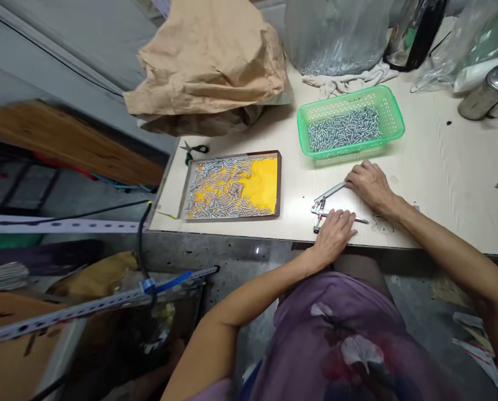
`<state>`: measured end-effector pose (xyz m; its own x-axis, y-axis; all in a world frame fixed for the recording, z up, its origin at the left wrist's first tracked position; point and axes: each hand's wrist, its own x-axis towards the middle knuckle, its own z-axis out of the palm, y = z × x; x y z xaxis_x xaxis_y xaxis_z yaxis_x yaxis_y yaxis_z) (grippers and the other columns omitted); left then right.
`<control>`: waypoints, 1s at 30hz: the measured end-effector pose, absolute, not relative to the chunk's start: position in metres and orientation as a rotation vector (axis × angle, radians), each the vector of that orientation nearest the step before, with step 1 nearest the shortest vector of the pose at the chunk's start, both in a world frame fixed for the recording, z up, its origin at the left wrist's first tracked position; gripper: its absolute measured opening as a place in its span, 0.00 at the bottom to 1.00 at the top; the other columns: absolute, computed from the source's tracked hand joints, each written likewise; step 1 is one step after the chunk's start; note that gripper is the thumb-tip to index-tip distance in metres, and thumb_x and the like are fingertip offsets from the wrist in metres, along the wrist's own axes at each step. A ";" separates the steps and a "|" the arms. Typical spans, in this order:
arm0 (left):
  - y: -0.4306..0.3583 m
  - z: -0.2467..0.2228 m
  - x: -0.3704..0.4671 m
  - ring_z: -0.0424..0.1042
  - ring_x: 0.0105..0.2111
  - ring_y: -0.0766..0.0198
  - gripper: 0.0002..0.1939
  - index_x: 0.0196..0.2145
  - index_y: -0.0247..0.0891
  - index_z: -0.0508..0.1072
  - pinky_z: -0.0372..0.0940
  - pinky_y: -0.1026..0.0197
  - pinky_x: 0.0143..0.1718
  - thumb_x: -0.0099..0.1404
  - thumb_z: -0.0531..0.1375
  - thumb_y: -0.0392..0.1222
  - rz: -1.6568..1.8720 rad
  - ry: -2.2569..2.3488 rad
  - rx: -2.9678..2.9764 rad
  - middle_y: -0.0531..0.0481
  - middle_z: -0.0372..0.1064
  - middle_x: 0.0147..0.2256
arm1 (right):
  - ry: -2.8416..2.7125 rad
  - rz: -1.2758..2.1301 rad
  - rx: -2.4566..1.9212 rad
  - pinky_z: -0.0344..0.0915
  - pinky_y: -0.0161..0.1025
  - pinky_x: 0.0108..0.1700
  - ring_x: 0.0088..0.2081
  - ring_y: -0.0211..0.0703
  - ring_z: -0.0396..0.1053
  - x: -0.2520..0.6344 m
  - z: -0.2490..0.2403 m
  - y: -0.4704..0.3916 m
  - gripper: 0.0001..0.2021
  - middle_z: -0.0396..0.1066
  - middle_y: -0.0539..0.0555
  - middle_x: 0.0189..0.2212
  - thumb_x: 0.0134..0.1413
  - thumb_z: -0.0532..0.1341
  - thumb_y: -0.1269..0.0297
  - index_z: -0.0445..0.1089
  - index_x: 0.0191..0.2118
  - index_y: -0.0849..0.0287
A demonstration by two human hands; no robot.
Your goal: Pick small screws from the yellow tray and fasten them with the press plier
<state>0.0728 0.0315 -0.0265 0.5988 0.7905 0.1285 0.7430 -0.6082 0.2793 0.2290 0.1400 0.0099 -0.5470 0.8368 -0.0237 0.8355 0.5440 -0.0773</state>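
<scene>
Your left hand (pixel 336 234) is closed over the lower handle (pixel 361 220) of the metal tool (pixel 321 211); your right hand (pixel 368 182) touches the end of its upper handle (pixel 334 191), how tightly cannot be told. Beyond your grip sits the green basket (pixel 357 148) of metal pieces (pixel 344 131); to its left, the shallow tray (pixel 263 184).
</scene>
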 end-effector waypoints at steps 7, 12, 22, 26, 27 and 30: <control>0.005 -0.029 0.070 0.62 0.61 0.51 0.21 0.56 0.29 0.67 0.60 0.47 0.61 0.71 0.52 0.45 0.624 1.175 2.669 0.33 0.67 0.56 | -2.964 0.196 -1.065 0.51 0.44 0.39 0.45 0.51 0.59 0.190 0.037 0.130 0.10 0.71 0.59 0.44 0.61 0.57 0.66 0.75 0.44 0.55; -0.021 -0.015 0.030 0.72 0.46 0.61 0.13 0.49 0.39 0.73 0.65 0.53 0.55 0.69 0.56 0.42 0.900 1.002 2.724 0.46 0.76 0.41 | -3.147 0.273 -0.541 0.51 0.42 0.38 0.43 0.48 0.60 0.156 0.028 0.103 0.08 0.71 0.58 0.39 0.60 0.58 0.69 0.75 0.32 0.58; 0.080 0.016 -0.130 0.66 0.39 0.55 0.09 0.36 0.39 0.78 0.64 0.55 0.43 0.67 0.57 0.37 0.595 2.401 2.118 0.44 0.72 0.35 | -2.335 0.260 -0.645 0.63 0.41 0.40 0.37 0.43 0.66 0.154 0.046 0.134 0.11 0.73 0.56 0.32 0.65 0.51 0.68 0.71 0.39 0.61; 0.113 0.015 -0.139 0.66 0.42 0.54 0.09 0.36 0.39 0.78 0.62 0.56 0.44 0.66 0.57 0.37 0.456 2.394 2.021 0.43 0.72 0.37 | -2.193 -0.031 -1.001 0.64 0.47 0.41 0.40 0.50 0.66 0.185 0.083 0.185 0.11 0.72 0.58 0.35 0.65 0.53 0.62 0.72 0.40 0.57; 0.120 0.015 -0.137 0.66 0.43 0.54 0.10 0.36 0.38 0.78 0.62 0.56 0.44 0.67 0.56 0.38 0.422 2.402 1.979 0.43 0.73 0.37 | -2.192 -0.087 -1.089 0.64 0.48 0.41 0.41 0.52 0.66 0.192 0.086 0.193 0.12 0.72 0.60 0.37 0.64 0.53 0.61 0.73 0.41 0.57; 0.144 0.017 -0.130 0.68 0.43 0.53 0.15 0.33 0.35 0.78 0.62 0.56 0.41 0.68 0.54 0.43 0.310 2.507 1.722 0.40 0.74 0.37 | -2.229 -0.120 -1.234 0.65 0.47 0.37 0.42 0.54 0.67 0.204 0.082 0.191 0.15 0.70 0.63 0.41 0.65 0.52 0.59 0.73 0.46 0.57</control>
<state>-0.1296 0.1442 0.0171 -0.3628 0.9308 0.0448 0.9137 0.3459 0.2133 0.2037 0.1906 0.0818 -0.4019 0.7474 0.5290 0.7999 0.5677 -0.1945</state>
